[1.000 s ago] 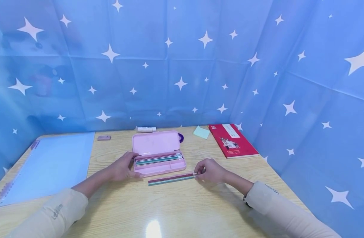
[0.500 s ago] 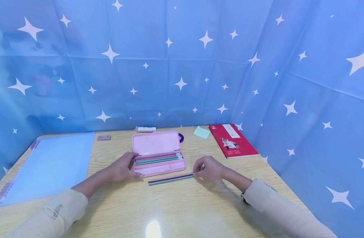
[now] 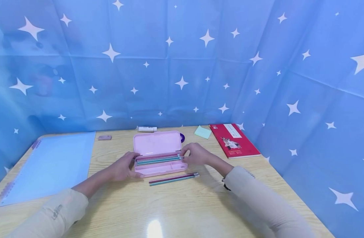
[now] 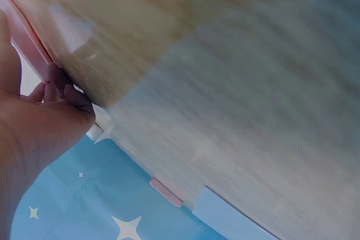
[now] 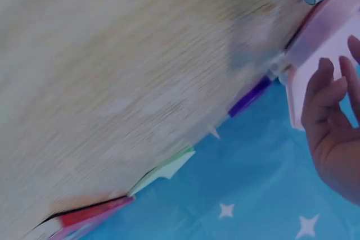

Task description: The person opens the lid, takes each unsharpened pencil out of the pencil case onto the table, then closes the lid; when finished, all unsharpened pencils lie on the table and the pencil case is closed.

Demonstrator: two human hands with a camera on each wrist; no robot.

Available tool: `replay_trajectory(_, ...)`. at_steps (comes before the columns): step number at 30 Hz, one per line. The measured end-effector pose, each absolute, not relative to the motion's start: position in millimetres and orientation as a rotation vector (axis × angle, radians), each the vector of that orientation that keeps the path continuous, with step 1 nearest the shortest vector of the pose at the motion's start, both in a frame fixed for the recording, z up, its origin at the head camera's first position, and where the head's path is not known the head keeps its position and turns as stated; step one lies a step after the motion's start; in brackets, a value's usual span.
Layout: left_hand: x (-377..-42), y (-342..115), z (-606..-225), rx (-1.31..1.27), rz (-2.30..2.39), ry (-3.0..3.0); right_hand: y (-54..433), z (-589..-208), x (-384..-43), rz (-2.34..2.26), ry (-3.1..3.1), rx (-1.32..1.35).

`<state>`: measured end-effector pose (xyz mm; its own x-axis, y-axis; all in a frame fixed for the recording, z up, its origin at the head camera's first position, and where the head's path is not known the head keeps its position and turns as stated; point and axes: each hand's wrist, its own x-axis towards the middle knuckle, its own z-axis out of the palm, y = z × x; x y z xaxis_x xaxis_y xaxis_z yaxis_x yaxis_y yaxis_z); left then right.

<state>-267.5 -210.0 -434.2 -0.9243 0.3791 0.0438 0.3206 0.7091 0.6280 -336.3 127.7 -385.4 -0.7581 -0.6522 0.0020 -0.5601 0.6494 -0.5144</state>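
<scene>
A pink pencil case (image 3: 158, 170) lies with its lid (image 3: 157, 142) raised, several pencils (image 3: 158, 161) inside its back compartment. My left hand (image 3: 122, 168) holds the case's left end, thumb along the front and fingers behind; the left wrist view shows the same hand (image 4: 45, 116) with its fingers curled at the case's edge. Over the right end, beside the pencils' eraser ends, is my right hand (image 3: 196, 154). The right wrist view has that hand's fingers (image 5: 323, 82) loosely bent and apart, with nothing visible between them. In front of the case lie loose pencils (image 3: 173, 179), dark red and teal.
A red book (image 3: 233, 141) and green sticky notes (image 3: 203, 132) lie at the back right. Behind the case are a white tube (image 3: 147, 129) and a purple round thing (image 3: 182, 137). An eraser-like block (image 3: 104, 138) and a spiral notebook (image 3: 51, 165) lie left.
My right hand has left the eraser ends of the loose pencils and moved up and left to the case's right end. The pencils stay on the table. My left hand keeps its place.
</scene>
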Motion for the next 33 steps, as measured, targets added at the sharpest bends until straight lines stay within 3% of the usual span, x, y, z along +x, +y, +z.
replay_trajectory(23,-268.9,-209.5,-432.1,0.541,1.051,2.794,103.2,-388.6,-360.1,-0.495,2.587,-1.080)
replay_trajectory(33,-268.1,-209.8,-432.7,0.537,1.038,2.801,118.1,-385.8,-357.4,-0.612,2.656,-1.101)
